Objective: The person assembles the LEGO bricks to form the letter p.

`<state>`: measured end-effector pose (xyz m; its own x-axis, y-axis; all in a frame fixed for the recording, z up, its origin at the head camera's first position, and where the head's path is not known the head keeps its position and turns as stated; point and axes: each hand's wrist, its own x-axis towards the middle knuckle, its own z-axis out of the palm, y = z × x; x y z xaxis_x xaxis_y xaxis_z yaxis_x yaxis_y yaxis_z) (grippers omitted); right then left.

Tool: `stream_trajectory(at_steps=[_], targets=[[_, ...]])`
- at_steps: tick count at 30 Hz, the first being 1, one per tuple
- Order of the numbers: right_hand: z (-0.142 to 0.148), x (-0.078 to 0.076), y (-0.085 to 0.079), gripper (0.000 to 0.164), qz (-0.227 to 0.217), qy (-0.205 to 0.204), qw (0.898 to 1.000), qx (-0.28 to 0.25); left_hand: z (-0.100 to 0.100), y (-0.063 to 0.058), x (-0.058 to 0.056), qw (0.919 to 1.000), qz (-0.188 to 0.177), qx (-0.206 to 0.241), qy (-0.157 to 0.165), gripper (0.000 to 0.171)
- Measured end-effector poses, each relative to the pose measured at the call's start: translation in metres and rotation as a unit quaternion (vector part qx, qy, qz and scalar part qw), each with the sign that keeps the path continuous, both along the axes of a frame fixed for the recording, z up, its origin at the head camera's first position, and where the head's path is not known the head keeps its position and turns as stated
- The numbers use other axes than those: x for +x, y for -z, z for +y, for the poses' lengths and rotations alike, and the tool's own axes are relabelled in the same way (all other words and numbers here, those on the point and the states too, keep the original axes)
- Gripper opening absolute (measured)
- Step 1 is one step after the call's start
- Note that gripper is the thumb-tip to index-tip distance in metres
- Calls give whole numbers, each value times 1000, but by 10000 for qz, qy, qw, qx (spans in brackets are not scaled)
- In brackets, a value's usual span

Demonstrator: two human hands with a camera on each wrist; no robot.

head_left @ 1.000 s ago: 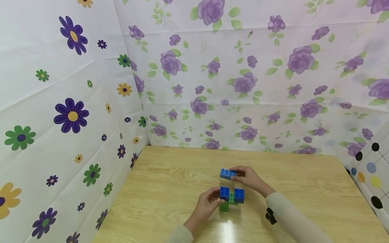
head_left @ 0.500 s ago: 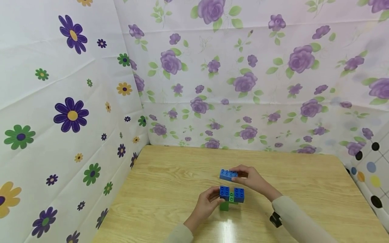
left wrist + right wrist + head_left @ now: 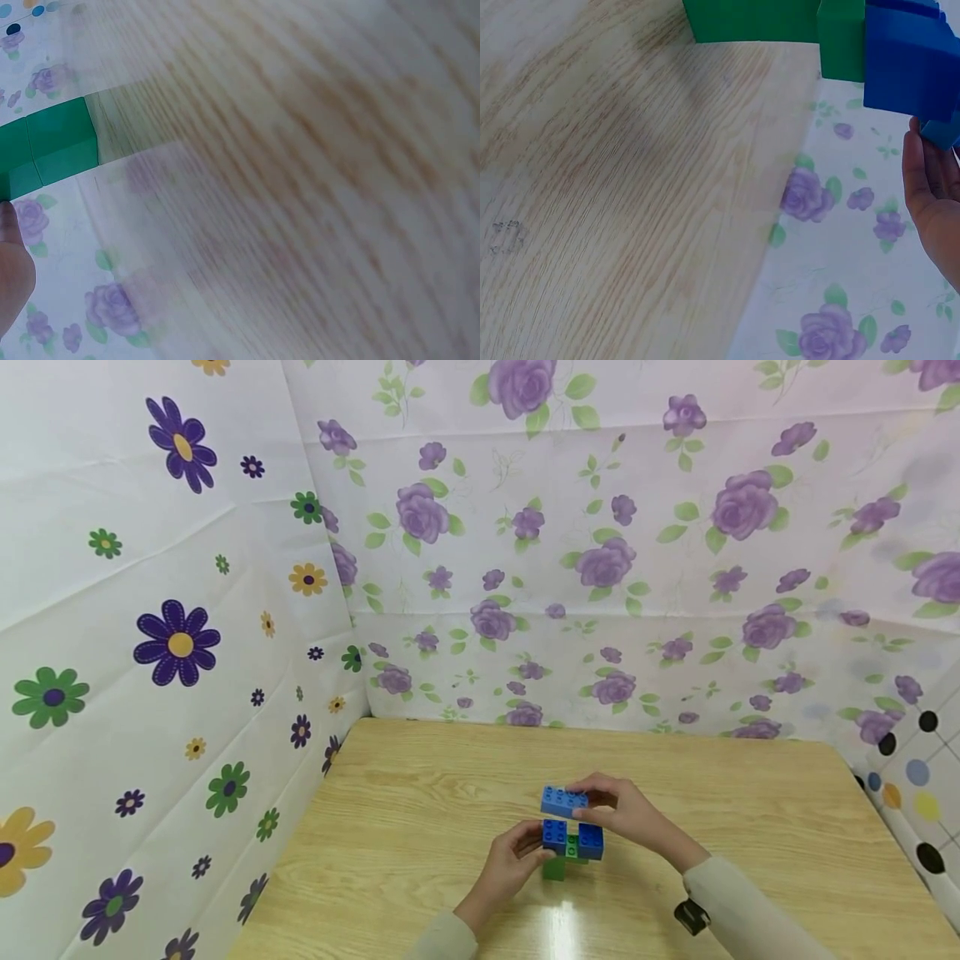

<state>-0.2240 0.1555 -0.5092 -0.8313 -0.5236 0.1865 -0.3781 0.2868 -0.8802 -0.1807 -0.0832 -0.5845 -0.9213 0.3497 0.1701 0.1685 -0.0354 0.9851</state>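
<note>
In the head view, a stack of toy building bricks stands on the table, with two dark blue bricks, a left one [image 3: 555, 835] and a right one [image 3: 591, 841], on top of green bricks [image 3: 554, 867]. My left hand [image 3: 510, 864] grips the stack at the left dark blue brick. A lighter blue, oblong studded brick [image 3: 558, 801] is pinched by my right hand [image 3: 618, 810], just behind and above the stack. The left wrist view shows green bricks [image 3: 64, 141] beside a fingertip. In the right wrist view, the light blue brick [image 3: 941, 133] is close to a dark blue brick [image 3: 907, 60].
The wood-grain table [image 3: 420, 793] reaches back to a wall of purple-flowered cloth [image 3: 480, 568]. Another cloth with daisies [image 3: 172, 718] borders the left side. A black wrist device [image 3: 691, 917] hangs below my right sleeve.
My right hand has brought the light blue brick slightly nearer, down toward the stack, and now overlaps the right dark blue brick's edge. My left hand and the stack have stayed put.
</note>
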Motion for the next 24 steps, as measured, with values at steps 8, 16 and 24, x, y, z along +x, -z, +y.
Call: stream_trajectory(at_steps=[8, 16, 24], targets=[[-1, 12, -7, 35, 88, -91, 9999, -6, 0, -8, 2, 9999, 91, -67, -21, 38], [-1, 21, -9, 36, -40, -203, 9997, -91, 0, -28, 10, 9998, 164, -51, 31, 36], [-4, 29, -16, 33, 186, -295, 9994, -81, 0, -29, 10, 9999, 87, -63, -14, 35]])
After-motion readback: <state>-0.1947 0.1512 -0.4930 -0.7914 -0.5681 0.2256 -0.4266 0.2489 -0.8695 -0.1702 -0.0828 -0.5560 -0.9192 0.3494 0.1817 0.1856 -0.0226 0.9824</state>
